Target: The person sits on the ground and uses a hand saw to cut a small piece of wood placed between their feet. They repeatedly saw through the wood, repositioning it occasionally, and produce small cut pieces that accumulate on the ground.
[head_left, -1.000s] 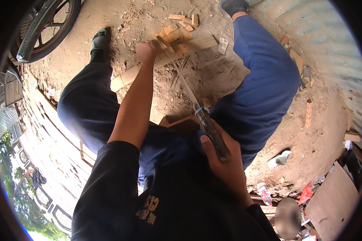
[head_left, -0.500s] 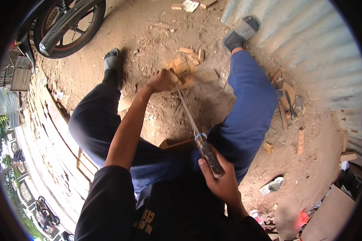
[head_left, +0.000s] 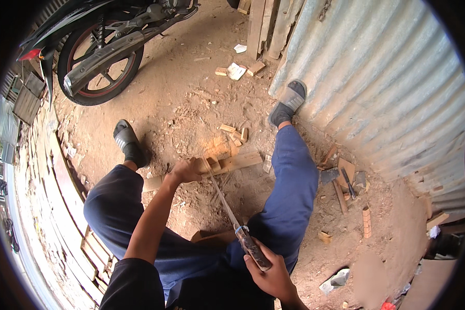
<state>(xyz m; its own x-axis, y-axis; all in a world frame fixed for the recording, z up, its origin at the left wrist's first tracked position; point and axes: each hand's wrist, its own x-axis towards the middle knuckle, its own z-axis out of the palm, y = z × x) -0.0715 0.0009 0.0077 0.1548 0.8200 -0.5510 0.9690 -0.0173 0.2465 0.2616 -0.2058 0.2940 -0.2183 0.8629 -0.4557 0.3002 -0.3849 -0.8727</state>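
In my right hand (head_left: 274, 278) is the worn, dark handle of a handsaw (head_left: 252, 250), with a light blue band where the blade begins. Its narrow blade (head_left: 221, 195) slants forward and left, and its far end meets a small wooden block (head_left: 212, 164). My left hand (head_left: 184, 171) grips that block from the left and presses it on a wooden plank (head_left: 245, 160) lying across the ground between my feet. Orange-brown sawdust (head_left: 214, 148) is heaped just beyond the block. The blade's teeth are too small to make out.
Several short wood offcuts (head_left: 236, 135) lie past the plank. A motorcycle (head_left: 101, 64) stands at the far left, and a corrugated metal sheet (head_left: 372, 88) rises on the right. A dark chisel-like tool (head_left: 349, 184) and scraps lie beside my right leg.
The view has tilted up, bringing more of the motorcycle and metal sheet in. Both hands keep their holds, and the blade's far end is still at the block.
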